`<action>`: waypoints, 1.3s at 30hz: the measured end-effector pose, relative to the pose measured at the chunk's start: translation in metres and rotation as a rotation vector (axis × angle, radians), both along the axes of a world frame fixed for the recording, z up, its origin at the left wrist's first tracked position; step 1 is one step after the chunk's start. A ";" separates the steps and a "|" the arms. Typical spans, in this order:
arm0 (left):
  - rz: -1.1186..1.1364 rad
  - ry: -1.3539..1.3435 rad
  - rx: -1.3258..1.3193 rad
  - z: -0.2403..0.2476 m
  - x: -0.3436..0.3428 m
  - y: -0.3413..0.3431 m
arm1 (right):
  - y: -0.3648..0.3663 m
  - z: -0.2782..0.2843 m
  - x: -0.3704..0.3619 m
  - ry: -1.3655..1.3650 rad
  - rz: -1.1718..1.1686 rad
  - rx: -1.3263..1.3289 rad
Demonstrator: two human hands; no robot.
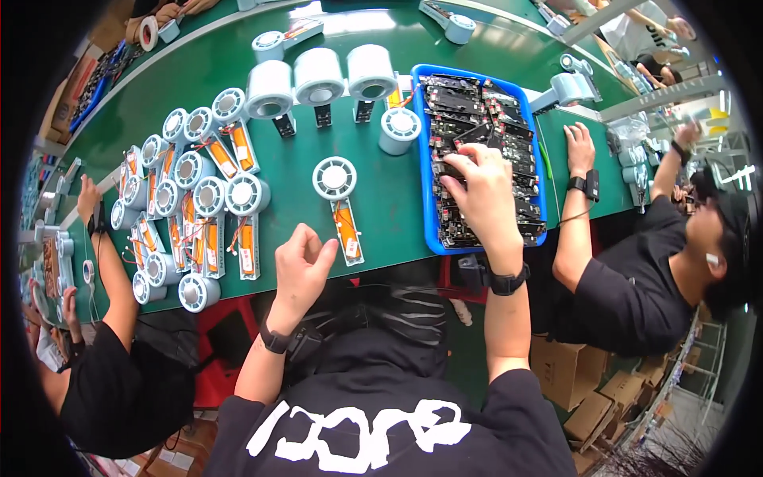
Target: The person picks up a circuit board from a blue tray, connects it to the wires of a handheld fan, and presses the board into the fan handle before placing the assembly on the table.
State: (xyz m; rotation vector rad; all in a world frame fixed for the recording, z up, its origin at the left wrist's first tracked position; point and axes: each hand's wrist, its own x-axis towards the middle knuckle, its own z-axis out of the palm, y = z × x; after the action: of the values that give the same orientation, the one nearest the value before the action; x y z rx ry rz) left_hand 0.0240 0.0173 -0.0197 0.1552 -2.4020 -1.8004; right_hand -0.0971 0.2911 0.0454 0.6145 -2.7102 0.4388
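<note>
My right hand (483,191) is over a blue tray (423,191) packed with black circuit boards (453,99). Its thumb and forefinger are apart, close above the boards, and I see nothing between them. Nearer the table's front edge, my left hand (302,264) is curled with the thumb raised, and nothing shows in it. Just beyond that hand lies a pale blue handheld fan (335,178) with its round head away from me. Its handle is open and exposes an orange battery (346,228) and thin wires.
Many similar fans with exposed batteries (191,170) crowd the table on the left. Several fans (320,76) stand head-up at the back, and another (400,129) sits beside the tray. Co-workers' arms rest on the table at left (119,278) and right (579,199).
</note>
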 end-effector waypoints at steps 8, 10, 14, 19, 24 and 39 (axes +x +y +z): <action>0.043 0.266 -0.032 -0.004 0.006 0.001 | 0.007 0.005 0.008 0.160 0.032 -0.467; -0.006 0.344 -0.059 0.008 0.011 0.000 | -0.010 0.010 0.033 0.168 0.102 -0.547; -0.104 0.421 0.059 0.026 0.029 0.018 | -0.074 0.006 0.097 -0.019 0.208 -0.497; -0.009 0.081 0.616 0.010 0.042 0.026 | -0.119 -0.014 0.117 -0.101 0.345 -0.619; 0.073 0.014 0.797 0.008 0.040 0.010 | -0.111 -0.028 0.107 -0.173 0.253 -0.676; 0.144 0.001 0.171 0.019 -0.035 0.013 | -0.111 -0.039 0.072 0.044 0.111 -0.458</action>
State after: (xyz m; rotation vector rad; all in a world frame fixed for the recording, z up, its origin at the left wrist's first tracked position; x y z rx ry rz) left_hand -0.0111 0.0307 -0.0007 0.3355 -2.1718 -1.9354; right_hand -0.0253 0.1801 0.0063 0.6312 -2.4164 1.0218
